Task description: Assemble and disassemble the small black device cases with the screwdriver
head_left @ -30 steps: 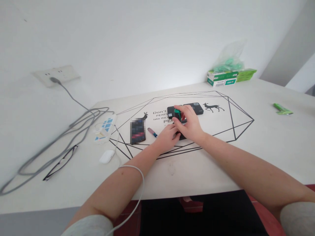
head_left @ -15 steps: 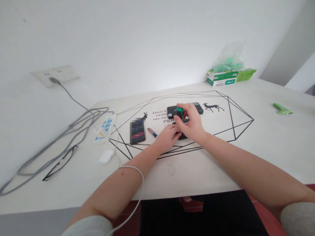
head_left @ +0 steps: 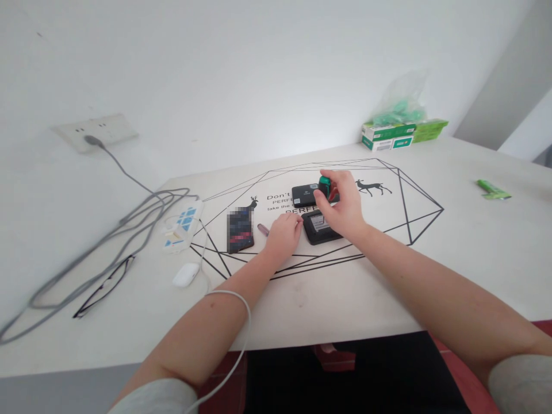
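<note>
My right hand (head_left: 345, 204) is closed round a short green-and-black tool handle (head_left: 324, 185), held upright above an opened black device (head_left: 313, 229). A pale printed label shows inside the device; part of it is hidden by my hand. My left hand (head_left: 282, 234) rests at the device's left edge, fingers curled together; anything in them is too small to make out. Behind the device lies a black cover-like piece (head_left: 303, 196), partly behind my right hand. A small screwdriver (head_left: 263, 229) sticks out from behind my left hand.
A phone (head_left: 240, 230) lies to the left. Further left are a power strip (head_left: 183, 227), a white earbud case (head_left: 187, 275), glasses (head_left: 103, 287) and a grey cable (head_left: 125, 169). Green-and-white boxes (head_left: 388, 135) stand at the back right, a green wrapper (head_left: 493, 189) at far right.
My right hand has lifted with the handle and shifted right, exposing the device's inside. My left hand has drawn back left, now covering much of the small screwdriver.
</note>
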`<state>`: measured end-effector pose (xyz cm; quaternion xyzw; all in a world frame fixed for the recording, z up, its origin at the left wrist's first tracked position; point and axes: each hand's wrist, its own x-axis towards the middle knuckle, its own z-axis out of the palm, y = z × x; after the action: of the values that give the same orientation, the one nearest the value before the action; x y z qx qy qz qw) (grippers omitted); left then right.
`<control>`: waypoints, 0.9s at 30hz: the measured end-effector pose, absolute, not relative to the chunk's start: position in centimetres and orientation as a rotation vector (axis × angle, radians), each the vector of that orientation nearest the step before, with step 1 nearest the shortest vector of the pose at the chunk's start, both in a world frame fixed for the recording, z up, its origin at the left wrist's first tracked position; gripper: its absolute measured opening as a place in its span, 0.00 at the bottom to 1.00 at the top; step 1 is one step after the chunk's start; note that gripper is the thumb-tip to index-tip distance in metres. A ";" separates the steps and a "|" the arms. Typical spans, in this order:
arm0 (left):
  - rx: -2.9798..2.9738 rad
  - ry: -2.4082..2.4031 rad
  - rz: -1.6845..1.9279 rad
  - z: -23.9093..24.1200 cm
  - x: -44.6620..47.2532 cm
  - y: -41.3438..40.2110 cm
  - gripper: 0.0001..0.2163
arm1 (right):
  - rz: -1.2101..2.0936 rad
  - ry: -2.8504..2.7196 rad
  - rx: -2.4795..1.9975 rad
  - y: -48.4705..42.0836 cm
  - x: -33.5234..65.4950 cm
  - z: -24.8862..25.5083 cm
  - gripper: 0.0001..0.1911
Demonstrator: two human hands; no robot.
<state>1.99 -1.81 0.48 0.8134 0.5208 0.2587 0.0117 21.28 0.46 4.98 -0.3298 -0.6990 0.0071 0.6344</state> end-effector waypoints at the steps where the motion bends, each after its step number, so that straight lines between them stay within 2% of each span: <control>1: 2.522 1.714 0.771 0.6 1.8 -1.6 0.09 | 0.010 -1.604 -0.776 0.9 21.5 4.8 0.19; 8: 2.501 2.035 0.399 1.5 1.5 -1.4 0.11 | -0.010 -1.569 -0.850 2.6 22.5 4.0 0.19; 12: 2.452 2.089 0.317 1.6 1.4 -1.4 0.12 | 0.000 -1.584 -0.839 2.7 22.5 4.0 0.19; 17: 2.460 2.074 0.415 1.2 1.6 -1.5 0.11 | -0.003 -1.562 -0.846 2.8 22.4 3.9 0.19; 20: 2.564 1.841 0.554 0.9 1.9 -1.8 0.10 | -0.003 -1.573 -0.856 2.9 22.5 3.9 0.19; 23: 2.630 1.522 0.657 0.6 2.2 -2.2 0.13 | -0.009 -1.587 -0.869 3.0 22.7 3.8 0.19; 27: 2.584 1.480 0.679 0.4 2.4 -2.4 0.18 | 0.006 -1.576 -0.861 3.3 22.8 3.6 0.20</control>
<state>2.36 -2.41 0.36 0.8452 0.4841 0.2222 0.0434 22.82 3.33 3.60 -0.3750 -0.6864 0.0028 0.6231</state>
